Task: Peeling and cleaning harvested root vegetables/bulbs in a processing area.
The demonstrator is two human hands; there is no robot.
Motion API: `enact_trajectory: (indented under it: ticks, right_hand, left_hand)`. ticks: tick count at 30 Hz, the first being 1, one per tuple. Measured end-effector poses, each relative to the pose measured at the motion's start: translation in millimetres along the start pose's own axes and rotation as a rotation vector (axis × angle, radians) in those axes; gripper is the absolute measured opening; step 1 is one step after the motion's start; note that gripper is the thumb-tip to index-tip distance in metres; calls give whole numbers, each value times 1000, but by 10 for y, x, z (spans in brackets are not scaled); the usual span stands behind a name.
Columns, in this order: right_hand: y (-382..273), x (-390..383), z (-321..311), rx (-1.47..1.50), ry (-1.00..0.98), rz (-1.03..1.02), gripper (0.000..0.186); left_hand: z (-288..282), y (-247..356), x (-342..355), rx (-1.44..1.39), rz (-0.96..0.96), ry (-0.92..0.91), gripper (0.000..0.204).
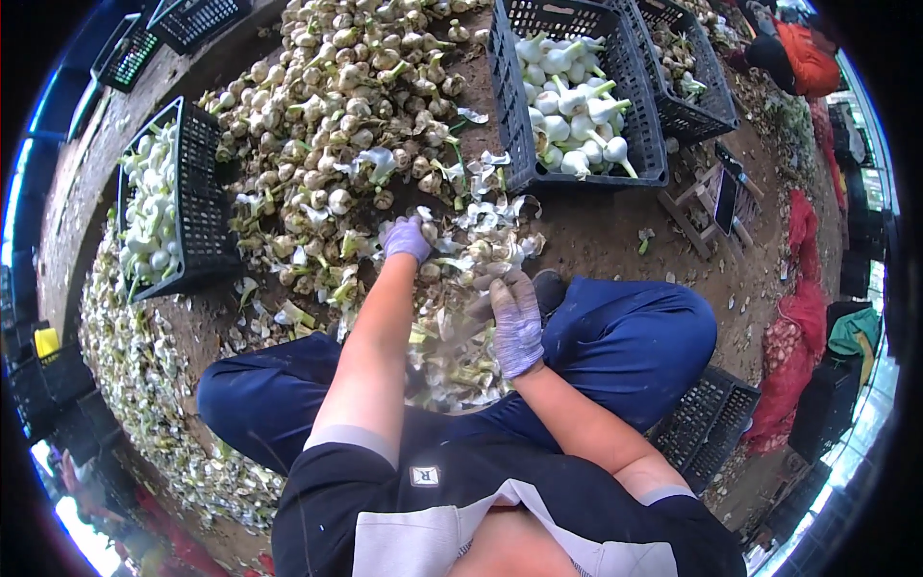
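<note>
My left hand (404, 237), in a pale purple glove, reaches down to the near side of a large heap of unpeeled garlic bulbs (336, 125). Its fingers are curled, with a whitish garlic bulb (430, 231) against them. My right hand (517, 322), in a matching glove with dirty fingers, is held in front of my right knee. Those fingers are bent and pressed together; whatever lies in them is hidden and blurred. Loose garlic skins and cut stems (457, 370) cover the ground between my legs.
A black crate (582, 183) of cleaned white garlic (577, 106) stands ahead right, another crate (678, 120) beside it. At the left is a crate (204, 197) of pale stemmed pieces. A small wooden stool (687, 223), red mesh sacks (793, 332) and another person (803, 58) are at right.
</note>
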State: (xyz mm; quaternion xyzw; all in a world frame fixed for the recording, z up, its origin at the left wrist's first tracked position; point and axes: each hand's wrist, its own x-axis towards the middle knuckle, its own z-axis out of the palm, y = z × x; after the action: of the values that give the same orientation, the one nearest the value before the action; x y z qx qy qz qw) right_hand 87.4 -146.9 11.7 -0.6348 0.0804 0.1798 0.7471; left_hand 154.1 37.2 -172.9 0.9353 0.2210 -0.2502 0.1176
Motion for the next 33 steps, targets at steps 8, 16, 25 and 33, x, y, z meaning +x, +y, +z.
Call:
enact_trajectory:
  ticks: [8,16,25,33]
  right_hand:
    - [225,-12,-85,-251,-63,84,21]
    - [8,-88,28,-717,-150,8,75]
    - [136,-121,408,-369,-455,-443,45]
    - [31,-131,940,397,-409,-48,32]
  left_hand:
    - [-468,-272,-141,-315,215,42,25]
    - [-1473,-462,-982,-334,475,-9,28]
    - [-1665,-722,-2219,-471,510,184,26]
    - [-2316,-1492,-3790,-1459,279,499,39]
